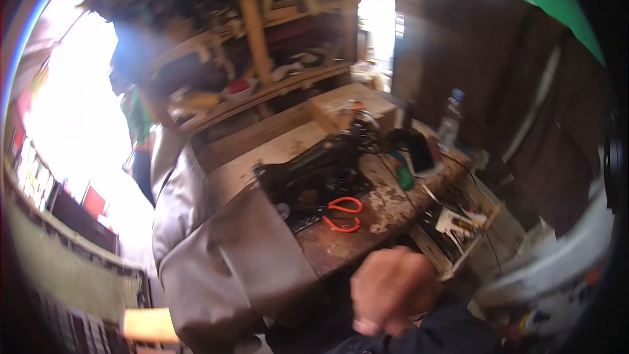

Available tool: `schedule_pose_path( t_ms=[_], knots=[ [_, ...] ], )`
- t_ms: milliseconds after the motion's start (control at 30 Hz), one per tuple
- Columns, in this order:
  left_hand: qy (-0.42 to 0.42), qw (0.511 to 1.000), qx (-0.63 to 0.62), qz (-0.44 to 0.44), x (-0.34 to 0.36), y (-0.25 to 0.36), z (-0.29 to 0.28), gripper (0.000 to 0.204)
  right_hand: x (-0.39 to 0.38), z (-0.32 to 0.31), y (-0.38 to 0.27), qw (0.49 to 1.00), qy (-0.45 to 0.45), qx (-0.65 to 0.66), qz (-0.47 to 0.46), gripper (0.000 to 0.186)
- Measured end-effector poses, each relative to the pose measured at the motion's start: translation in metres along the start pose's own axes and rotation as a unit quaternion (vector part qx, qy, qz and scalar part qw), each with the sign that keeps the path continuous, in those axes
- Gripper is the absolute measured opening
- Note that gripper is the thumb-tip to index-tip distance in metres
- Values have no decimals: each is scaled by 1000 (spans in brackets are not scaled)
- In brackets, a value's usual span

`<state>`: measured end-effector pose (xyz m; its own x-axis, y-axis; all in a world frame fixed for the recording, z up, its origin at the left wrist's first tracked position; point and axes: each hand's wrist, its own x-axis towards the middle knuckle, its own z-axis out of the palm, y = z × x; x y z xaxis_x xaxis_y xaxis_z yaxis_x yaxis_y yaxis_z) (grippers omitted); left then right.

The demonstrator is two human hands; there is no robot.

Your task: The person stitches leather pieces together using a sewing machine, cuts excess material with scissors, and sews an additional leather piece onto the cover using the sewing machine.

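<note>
A grey draped fabric sheet (216,249) hangs over the left end of the worn, rust-stained wooden tabletop (386,206), just left of a black sewing machine (321,170). A pair of orange-handled scissors (344,215) lies flat on the tabletop in front of the machine, apart from and above the one visible hand. That right hand (390,292), blurred, rises from the lower edge on a dark sleeve (432,334); its fingers are curled into a loose fist and nothing shows in its grasp. It hovers below the near tabletop edge, touching nothing. The left hand lies outside the picture. Farther right on the tabletop lie a green cylindrical object (403,176) and a dark flat phone (420,154); a clear plastic bottle with a blue cap (449,121) stands upright behind them. At the far right sits a white plastic tub (563,269) with coloured markings.
</note>
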<state>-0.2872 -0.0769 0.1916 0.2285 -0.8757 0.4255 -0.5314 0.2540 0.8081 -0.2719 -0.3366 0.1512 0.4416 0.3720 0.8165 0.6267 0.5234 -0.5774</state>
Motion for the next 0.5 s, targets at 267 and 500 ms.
schedule_pose_path(
  t_ms=[267, 500],
  knots=[
    [56, 998, -11, 8, -3, -14, 51, 23, 55, 11, -97, 880, -441, -12, -177, 28],
    [172, 980, 100, -3, 43, -5, 56, 19, 36, 12, -75, 919, -375, 27, -117, 22]
  ],
)
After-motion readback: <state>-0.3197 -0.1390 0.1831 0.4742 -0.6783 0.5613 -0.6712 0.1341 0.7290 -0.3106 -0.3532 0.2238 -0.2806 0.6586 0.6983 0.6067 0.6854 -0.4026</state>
